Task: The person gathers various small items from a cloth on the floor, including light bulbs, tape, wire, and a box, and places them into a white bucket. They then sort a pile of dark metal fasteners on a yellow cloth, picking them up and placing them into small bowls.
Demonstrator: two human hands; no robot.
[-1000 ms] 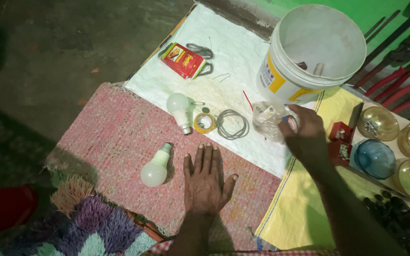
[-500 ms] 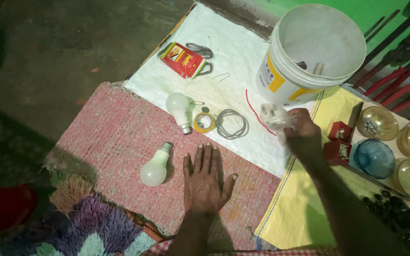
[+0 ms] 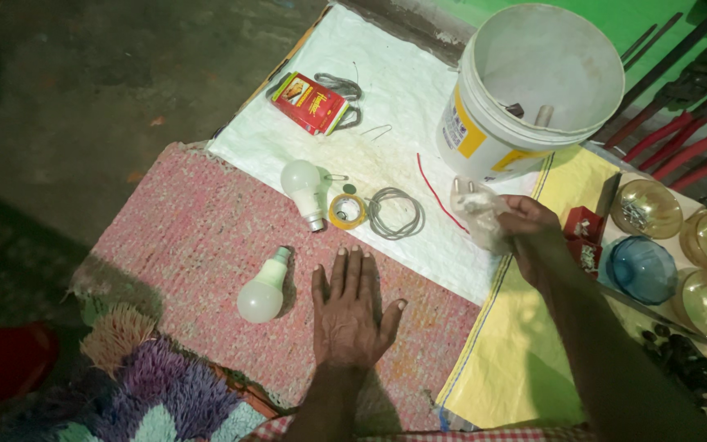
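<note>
The right hand (image 3: 533, 233) pinches a small clear plastic bag (image 3: 475, 206) in its grip, just below the white bucket (image 3: 533, 90); the left hand (image 3: 352, 315) lies flat, empty.

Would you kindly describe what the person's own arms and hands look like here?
Both forearms are bare, with no sleeves, gloves, watch or rings visible. The left hand has short nails showing. The right hand is likewise uncovered. Checked red-and-white cloth shows at the bottom edge.

right hand (image 3: 533, 233) pulled clear packet (image 3: 475, 206), perhaps plastic, back from bucket (image 3: 484, 135).
</note>
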